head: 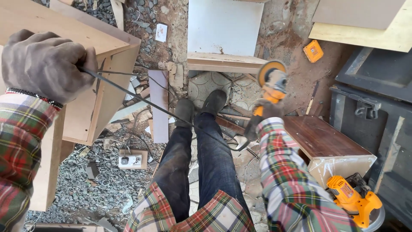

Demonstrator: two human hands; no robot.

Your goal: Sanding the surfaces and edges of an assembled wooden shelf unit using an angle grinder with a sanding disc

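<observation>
Two gloved hands are sharing one tool. At nine o'clock the left hand (45, 64) is clenching its grip fully around the black power cord (141, 101), drawing it taut. The cord is running across both legs to three o'clock, where the right hand (262, 112) is wrapping tightly around the yellow angle grinder (272, 81), hanging above the ground, touching no board. Cutting apparently isn't underway.

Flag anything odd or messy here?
Yes. The grinder's cord runs taut from the left hand across both legs to the grinder in the right hand. A socket lies loose on gravel among offcuts and wires.
</observation>
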